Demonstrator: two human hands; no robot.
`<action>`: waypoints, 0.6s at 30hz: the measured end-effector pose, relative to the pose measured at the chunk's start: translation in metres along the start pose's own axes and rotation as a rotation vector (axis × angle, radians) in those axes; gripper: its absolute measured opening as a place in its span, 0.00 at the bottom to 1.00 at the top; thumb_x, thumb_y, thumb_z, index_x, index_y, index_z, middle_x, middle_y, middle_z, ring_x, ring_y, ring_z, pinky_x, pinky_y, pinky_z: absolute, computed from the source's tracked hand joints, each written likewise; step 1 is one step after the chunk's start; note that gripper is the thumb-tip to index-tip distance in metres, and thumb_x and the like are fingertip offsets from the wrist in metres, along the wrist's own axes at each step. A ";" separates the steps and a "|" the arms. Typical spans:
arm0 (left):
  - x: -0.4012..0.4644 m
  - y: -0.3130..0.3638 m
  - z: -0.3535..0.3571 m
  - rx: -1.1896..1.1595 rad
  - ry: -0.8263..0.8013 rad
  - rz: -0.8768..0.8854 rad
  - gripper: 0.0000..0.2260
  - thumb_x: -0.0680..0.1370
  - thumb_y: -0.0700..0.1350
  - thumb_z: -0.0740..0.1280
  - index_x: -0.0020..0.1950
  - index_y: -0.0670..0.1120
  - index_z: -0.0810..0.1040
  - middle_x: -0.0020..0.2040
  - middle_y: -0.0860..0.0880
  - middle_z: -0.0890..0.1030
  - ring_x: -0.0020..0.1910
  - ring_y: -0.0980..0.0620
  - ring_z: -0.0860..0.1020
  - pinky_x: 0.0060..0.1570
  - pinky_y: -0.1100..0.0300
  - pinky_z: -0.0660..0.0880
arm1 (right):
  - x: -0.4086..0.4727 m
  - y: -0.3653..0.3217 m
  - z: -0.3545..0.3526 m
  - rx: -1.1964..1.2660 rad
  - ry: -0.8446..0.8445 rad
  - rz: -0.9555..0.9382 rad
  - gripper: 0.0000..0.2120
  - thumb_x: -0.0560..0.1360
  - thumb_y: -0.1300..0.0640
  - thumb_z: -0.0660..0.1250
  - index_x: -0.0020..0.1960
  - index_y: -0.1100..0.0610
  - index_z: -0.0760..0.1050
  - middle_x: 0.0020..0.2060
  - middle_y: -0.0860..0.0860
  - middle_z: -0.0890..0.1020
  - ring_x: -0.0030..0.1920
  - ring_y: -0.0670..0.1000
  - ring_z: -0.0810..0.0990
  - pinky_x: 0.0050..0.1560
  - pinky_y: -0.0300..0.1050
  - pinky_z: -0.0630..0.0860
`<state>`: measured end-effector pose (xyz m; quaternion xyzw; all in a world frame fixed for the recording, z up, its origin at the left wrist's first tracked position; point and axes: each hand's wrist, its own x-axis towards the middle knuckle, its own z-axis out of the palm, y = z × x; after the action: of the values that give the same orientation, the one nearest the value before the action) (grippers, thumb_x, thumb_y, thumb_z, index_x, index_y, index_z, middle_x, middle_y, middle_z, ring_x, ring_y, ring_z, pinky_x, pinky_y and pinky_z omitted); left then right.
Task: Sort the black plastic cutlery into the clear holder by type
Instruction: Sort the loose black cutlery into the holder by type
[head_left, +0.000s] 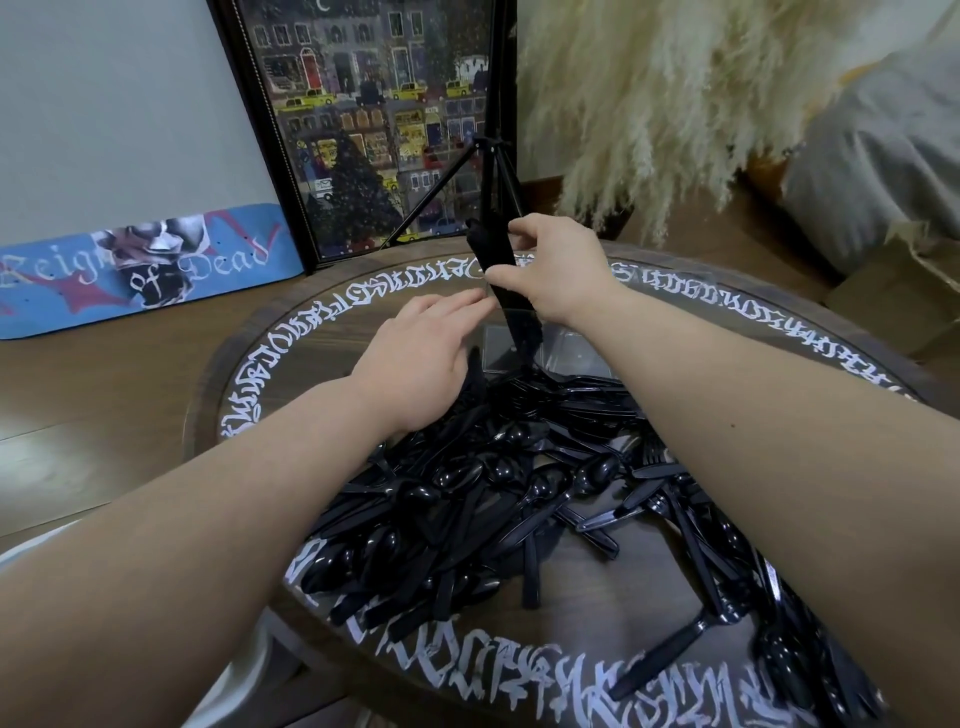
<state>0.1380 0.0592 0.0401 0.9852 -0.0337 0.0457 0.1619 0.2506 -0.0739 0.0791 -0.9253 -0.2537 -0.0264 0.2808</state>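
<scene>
Round dark wooden table (857, 332) ringed with white calligraphic lettering, heaped with loose black plastic cutlery (493, 499). Clear holder (550, 348) at the far side of the heap, just beyond it. Right hand (556, 270) pinching an upright bundle of black cutlery (498, 280) above the holder. Left hand (421, 348) flat, fingers straight, beside the bundle. Behind: framed street-scene picture (363, 119), black tripod (493, 156), blue skateboard deck (140, 270), pampas grass (665, 104), wood floor (78, 395).

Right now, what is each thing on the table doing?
Right hand: grips a bundle of black cutlery, upright over the clear holder.
Left hand: open, fingers straight, reaching toward the bundle.
Cutlery pile: loose, unsorted on the table.
</scene>
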 end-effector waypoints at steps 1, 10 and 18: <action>-0.001 0.001 0.000 -0.005 -0.004 -0.009 0.26 0.79 0.40 0.57 0.77 0.54 0.58 0.77 0.56 0.59 0.73 0.48 0.58 0.70 0.44 0.61 | -0.003 0.001 -0.003 -0.005 -0.006 0.002 0.29 0.73 0.48 0.70 0.71 0.56 0.69 0.64 0.52 0.76 0.64 0.52 0.73 0.62 0.42 0.66; -0.030 0.013 -0.004 -0.016 -0.018 -0.017 0.28 0.78 0.45 0.63 0.76 0.55 0.59 0.77 0.53 0.60 0.74 0.47 0.59 0.72 0.50 0.59 | -0.069 0.006 -0.027 0.128 0.034 0.036 0.24 0.73 0.51 0.72 0.67 0.54 0.72 0.59 0.48 0.78 0.50 0.46 0.76 0.60 0.42 0.72; -0.077 0.031 0.022 0.057 -0.138 -0.034 0.29 0.75 0.57 0.66 0.75 0.55 0.63 0.76 0.51 0.63 0.73 0.46 0.61 0.69 0.44 0.63 | -0.157 0.038 -0.018 0.195 -0.019 0.222 0.18 0.74 0.56 0.70 0.64 0.53 0.75 0.48 0.45 0.79 0.44 0.45 0.76 0.53 0.39 0.73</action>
<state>0.0604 0.0271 0.0212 0.9906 -0.0268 -0.0241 0.1318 0.1343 -0.1818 0.0455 -0.9162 -0.1538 0.0382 0.3680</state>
